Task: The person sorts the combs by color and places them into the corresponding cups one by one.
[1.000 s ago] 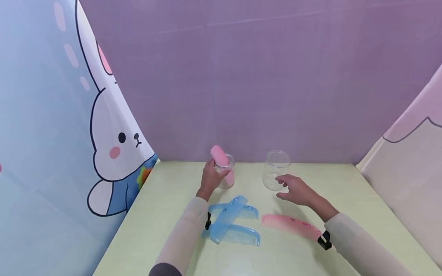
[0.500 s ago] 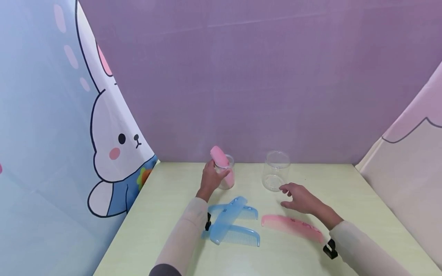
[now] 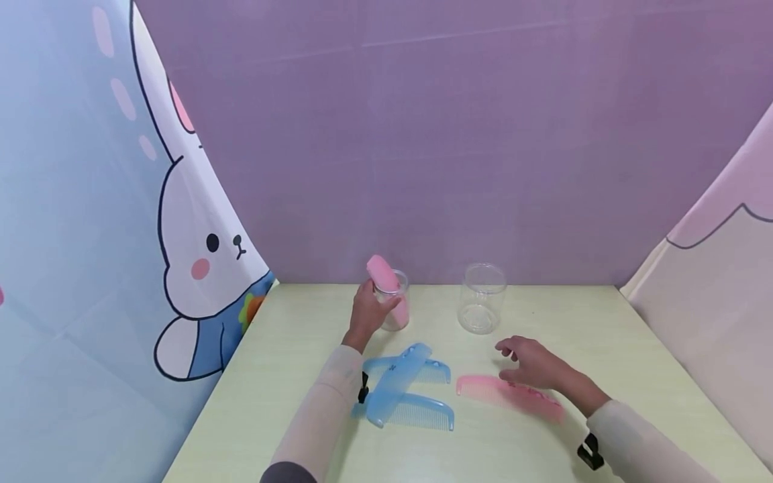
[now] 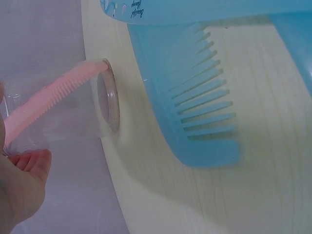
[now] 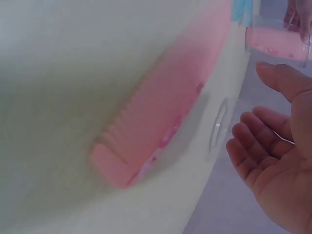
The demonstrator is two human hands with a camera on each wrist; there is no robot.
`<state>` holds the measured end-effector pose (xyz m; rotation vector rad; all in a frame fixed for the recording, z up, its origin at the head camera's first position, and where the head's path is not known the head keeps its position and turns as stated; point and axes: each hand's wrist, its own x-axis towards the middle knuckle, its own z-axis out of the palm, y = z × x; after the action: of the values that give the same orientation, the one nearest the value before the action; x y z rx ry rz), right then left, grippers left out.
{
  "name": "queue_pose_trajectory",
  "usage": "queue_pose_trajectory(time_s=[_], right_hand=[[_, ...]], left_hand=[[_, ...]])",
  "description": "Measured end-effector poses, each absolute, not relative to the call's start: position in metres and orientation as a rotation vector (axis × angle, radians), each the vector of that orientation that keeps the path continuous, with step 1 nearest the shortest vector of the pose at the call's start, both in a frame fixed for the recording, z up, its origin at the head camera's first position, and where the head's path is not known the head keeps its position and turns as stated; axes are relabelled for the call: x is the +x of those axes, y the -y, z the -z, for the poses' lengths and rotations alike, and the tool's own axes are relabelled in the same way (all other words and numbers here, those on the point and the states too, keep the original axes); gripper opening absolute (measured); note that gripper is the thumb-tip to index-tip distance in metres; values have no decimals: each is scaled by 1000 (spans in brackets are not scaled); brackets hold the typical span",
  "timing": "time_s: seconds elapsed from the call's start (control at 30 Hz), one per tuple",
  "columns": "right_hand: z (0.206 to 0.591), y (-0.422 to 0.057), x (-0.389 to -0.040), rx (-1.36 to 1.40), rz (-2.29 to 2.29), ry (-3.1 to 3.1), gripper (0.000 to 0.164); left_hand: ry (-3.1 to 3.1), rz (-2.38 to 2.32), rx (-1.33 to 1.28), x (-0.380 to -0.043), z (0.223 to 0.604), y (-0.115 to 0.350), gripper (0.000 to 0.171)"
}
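My left hand (image 3: 367, 312) grips a clear jar (image 3: 404, 283) near its rim, thumb on the near side. A pink comb (image 3: 382, 272) leans inside that jar, its upper end sticking out over the rim; in the left wrist view the same comb (image 4: 53, 95) slants through the clear wall. My right hand (image 3: 534, 365) hovers over another pink comb (image 3: 486, 388) lying on the table, partly covering it in the head view. The right fingers (image 5: 248, 136) are loosely bent, thumb apart, holding nothing. Blue combs (image 3: 395, 386) lie crossed in a heap near the left forearm.
A second clear jar (image 3: 483, 302), wider, stands upright at the back of the pale table (image 3: 604, 335). A purple cloth (image 3: 423, 134) hangs right behind the table, and a rabbit-print cloth (image 3: 205, 268) hangs at the left.
My right hand has drawn back from the wider jar, toward me and to the right, to above the pink comb on the table. The left hand has stayed at its jar.
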<state>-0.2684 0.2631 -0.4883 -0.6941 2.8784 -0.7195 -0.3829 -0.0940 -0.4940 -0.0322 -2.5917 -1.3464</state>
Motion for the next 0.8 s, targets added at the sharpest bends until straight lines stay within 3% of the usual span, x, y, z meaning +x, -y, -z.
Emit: queue_pose_trajectory(time_s=[0.8], right_hand=[[520, -291, -232, -668, 633, -2882, 51]], left_hand=[[2584, 1333, -62, -379, 490, 98, 78]])
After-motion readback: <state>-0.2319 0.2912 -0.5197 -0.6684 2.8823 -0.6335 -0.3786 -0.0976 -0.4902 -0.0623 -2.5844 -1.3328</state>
